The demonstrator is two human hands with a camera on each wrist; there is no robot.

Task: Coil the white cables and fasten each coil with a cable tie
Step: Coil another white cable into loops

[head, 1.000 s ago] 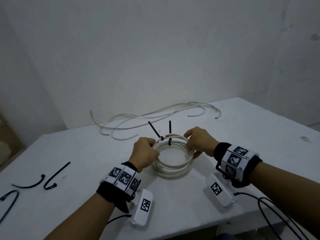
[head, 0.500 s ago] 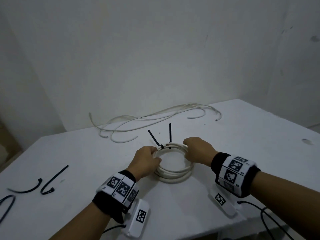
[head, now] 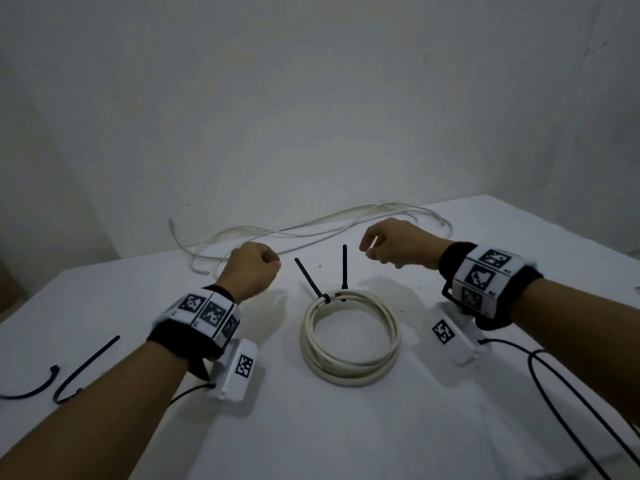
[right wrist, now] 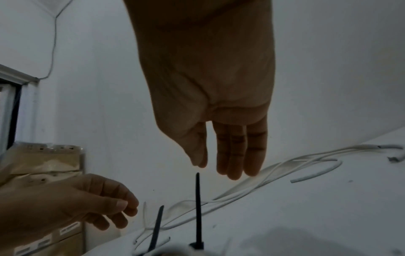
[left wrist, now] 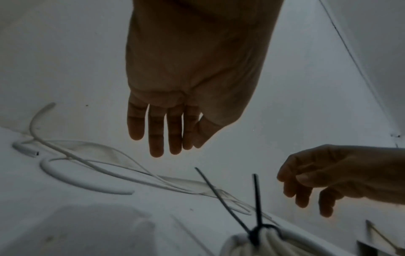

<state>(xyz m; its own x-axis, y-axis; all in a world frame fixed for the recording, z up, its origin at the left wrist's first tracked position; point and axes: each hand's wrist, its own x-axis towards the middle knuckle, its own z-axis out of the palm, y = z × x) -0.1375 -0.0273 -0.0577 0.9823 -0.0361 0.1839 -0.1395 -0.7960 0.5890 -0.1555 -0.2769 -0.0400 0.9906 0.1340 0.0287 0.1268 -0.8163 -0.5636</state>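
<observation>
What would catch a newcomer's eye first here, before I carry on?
The coil at the table's middle, lying flat, with two black ties sticking up from its far edge. Next, the left hand and right hand raised either side of those ties, holding nothing. Behind them loose cables sprawl near the wall, and spare ties lie at the left edge.

No readable text or labels anywhere.

1. A white desk (head: 346,427) stands in a corner of plain white walls (head: 311,98)
2. Brown cardboard boxes (right wrist: 41,161) are stacked beside the desk, under a dark-framed window (right wrist: 10,107)
3. A thin wire (right wrist: 53,43) runs down the wall above them
</observation>
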